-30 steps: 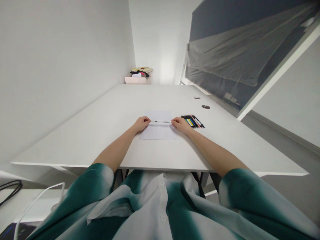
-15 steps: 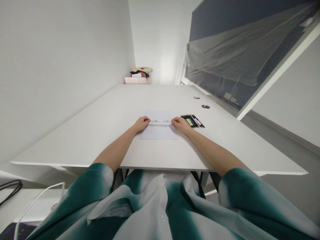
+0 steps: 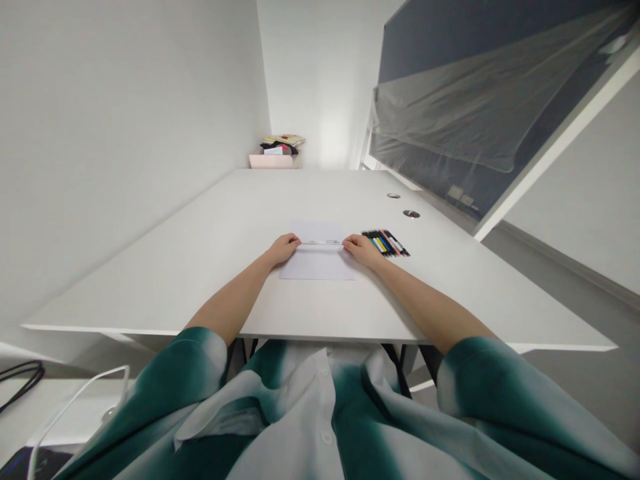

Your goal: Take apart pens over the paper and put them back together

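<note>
A slim white pen (image 3: 321, 242) with dark markings lies level between my two hands, above a sheet of white paper (image 3: 317, 267). My left hand (image 3: 283, 249) pinches its left end with thumb and fingers. At the other end, my right hand (image 3: 363, 249) grips the tip in the same way. The fingers cover both ends of the pen. Just right of my right hand, several markers (image 3: 386, 243) with black caps and coloured bands lie side by side, partly hidden by that hand.
The white table (image 3: 150, 280) carries everything. Two round metal grommets (image 3: 411, 214) are set in it at the right. At the far end stands a pink box (image 3: 271, 161) with cloth-like items in it. A dark panel (image 3: 450, 100) under plastic film rises along the right.
</note>
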A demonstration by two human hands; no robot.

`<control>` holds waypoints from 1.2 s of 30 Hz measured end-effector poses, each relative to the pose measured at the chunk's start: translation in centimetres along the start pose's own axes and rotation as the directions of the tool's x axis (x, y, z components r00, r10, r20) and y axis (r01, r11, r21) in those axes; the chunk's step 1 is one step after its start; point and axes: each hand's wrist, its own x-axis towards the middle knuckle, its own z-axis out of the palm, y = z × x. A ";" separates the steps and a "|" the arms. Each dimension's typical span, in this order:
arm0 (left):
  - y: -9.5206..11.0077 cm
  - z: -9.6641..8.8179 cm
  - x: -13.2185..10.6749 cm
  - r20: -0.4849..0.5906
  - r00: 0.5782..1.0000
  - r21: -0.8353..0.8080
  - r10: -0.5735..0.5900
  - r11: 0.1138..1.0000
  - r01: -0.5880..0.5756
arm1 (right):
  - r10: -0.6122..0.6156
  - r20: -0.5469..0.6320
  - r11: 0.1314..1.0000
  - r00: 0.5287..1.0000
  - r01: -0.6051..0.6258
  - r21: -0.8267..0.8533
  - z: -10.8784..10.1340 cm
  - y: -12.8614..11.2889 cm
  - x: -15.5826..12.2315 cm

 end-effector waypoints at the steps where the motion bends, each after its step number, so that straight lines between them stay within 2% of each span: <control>1: 0.0 0.0 0.0 0.000 1.000 -0.002 0.000 1.000 0.000 | 0.000 0.000 1.000 1.000 0.000 0.004 0.0 0.1 0.0; 36: -0.1 0.1 0.2 0.003 1.000 0.071 0.011 0.997 -0.011 | 0.013 0.024 0.999 1.000 -0.014 0.032 0.1 0.4 0.3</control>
